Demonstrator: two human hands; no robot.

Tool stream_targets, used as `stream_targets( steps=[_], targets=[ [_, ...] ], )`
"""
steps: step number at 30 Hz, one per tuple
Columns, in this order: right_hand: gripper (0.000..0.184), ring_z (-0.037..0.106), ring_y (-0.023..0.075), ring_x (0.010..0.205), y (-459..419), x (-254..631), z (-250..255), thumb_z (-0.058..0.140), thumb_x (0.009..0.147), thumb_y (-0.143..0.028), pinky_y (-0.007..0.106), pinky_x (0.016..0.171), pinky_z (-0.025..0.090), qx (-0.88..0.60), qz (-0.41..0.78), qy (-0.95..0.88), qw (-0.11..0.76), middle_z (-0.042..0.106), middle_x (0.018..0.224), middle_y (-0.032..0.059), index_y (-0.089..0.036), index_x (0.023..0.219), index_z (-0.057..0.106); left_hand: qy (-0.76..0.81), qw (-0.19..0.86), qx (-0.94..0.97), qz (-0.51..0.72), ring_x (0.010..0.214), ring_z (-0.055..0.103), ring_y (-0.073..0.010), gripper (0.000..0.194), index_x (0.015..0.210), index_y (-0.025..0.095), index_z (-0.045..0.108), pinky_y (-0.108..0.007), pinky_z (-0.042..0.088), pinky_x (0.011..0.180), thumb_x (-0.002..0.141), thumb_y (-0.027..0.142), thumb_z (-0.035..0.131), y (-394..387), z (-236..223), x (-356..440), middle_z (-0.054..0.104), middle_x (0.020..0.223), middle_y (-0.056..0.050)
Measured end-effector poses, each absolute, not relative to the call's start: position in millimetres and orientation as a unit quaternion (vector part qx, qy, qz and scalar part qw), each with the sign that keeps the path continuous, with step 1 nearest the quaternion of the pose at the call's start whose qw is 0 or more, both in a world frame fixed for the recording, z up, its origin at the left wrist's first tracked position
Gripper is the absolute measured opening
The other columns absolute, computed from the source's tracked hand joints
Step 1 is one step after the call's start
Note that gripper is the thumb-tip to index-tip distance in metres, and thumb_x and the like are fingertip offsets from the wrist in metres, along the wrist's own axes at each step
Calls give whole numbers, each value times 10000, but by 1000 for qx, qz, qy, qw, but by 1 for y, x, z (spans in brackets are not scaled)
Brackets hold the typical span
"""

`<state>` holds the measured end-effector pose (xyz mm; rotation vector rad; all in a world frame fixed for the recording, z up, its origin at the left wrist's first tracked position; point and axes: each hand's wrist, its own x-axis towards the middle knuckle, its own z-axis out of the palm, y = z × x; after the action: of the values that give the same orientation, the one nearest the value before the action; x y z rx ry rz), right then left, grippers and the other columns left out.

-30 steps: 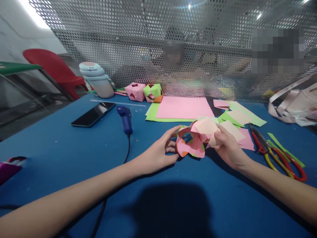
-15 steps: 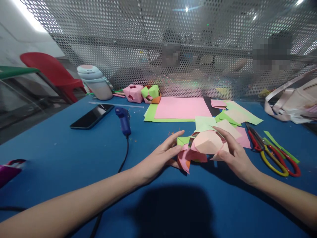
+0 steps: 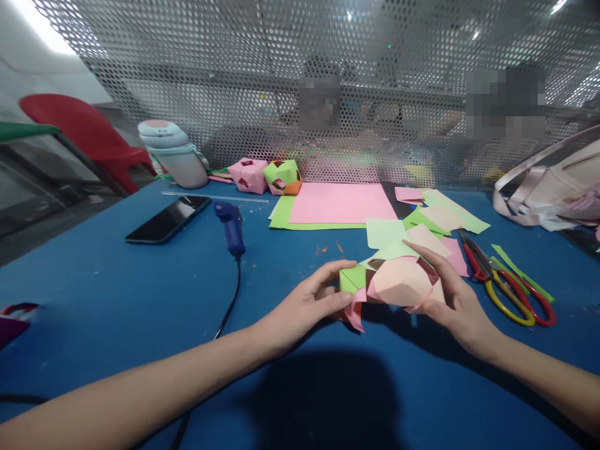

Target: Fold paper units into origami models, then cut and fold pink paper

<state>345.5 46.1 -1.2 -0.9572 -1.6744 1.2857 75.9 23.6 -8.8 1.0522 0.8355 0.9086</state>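
Low over the blue table, my left hand (image 3: pixel 312 300) closes on a green, pink and orange folded paper piece (image 3: pixel 352 281), thumb in front and fingers behind. My right hand (image 3: pixel 462 306) grips the right side of a peach folded paper piece (image 3: pixel 400 281) with a rounded, faceted front. The two pieces meet between my hands; whether they are joined I cannot tell. A pointed pink and orange flap (image 3: pixel 355 315) hangs below my left thumb. Behind the peach piece lies a pale green sheet (image 3: pixel 382 232).
A blue glue gun (image 3: pixel 232 231) with a black cord and a phone (image 3: pixel 169 220) lie left. Scissors (image 3: pixel 509 300) and green strips lie right, near loose papers. Pink sheets (image 3: pixel 342 203), folded paper balls (image 3: pixel 249 175) and a bottle (image 3: pixel 173 156) stand along the perforated metal screen (image 3: pixel 225 87).
The green part has turned to face me more and sits higher in my left hand. The peach piece has shifted slightly right and down with my right hand. The view has moved a little.
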Motion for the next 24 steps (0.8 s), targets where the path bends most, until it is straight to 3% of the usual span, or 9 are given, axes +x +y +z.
stream_targets(
  steps=[3, 9, 16, 20, 24],
  targets=[
    [730, 631, 261, 951, 41, 350, 0, 731, 813, -461, 394, 712, 618, -389, 497, -656, 414, 494, 1404, 65, -419, 1466, 408, 385, 677, 478, 405, 818, 674, -156, 477, 1291, 326, 538, -312, 509, 801, 857, 372, 730, 21, -8, 77, 705, 952, -9],
    [697, 541, 302, 1166, 36, 358, -4, 718, 831, -428, 356, 739, 615, -410, 479, -647, 429, 380, 1523, 25, -427, 1456, 409, 366, 682, 477, 416, 885, 676, -156, 451, 1286, 334, 514, -308, 516, 831, 879, 354, 707, 17, -8, 78, 696, 1071, -13],
    [716, 573, 297, 1147, 40, 359, -9, 719, 835, -410, 350, 720, 636, -397, 475, -655, 434, 394, 1508, 58, -383, 1476, 400, 353, 684, 472, 429, 1191, 605, -232, 607, 1309, 347, 505, -341, 511, 949, 789, 240, 799, 23, -9, 77, 528, 1429, -46],
    [721, 558, 321, 1221, 50, 361, -13, 729, 824, -442, 336, 685, 648, -355, 446, -684, 455, 385, 1526, 48, -377, 1472, 420, 376, 672, 464, 437, 1061, 642, -176, 570, 1318, 324, 515, -282, 527, 866, 816, 242, 773, 25, -6, 78, 547, 1389, -43],
    [746, 423, 345, 1389, 64, 360, -15, 711, 819, -534, 438, 984, 561, -312, 351, -744, 476, 399, 1554, 50, -332, 1480, 431, 407, 665, 443, 442, 850, 640, -122, 568, 1331, 312, 511, -249, 546, 711, 823, 259, 760, 29, -1, 79, 594, 1270, -39]
  ],
)
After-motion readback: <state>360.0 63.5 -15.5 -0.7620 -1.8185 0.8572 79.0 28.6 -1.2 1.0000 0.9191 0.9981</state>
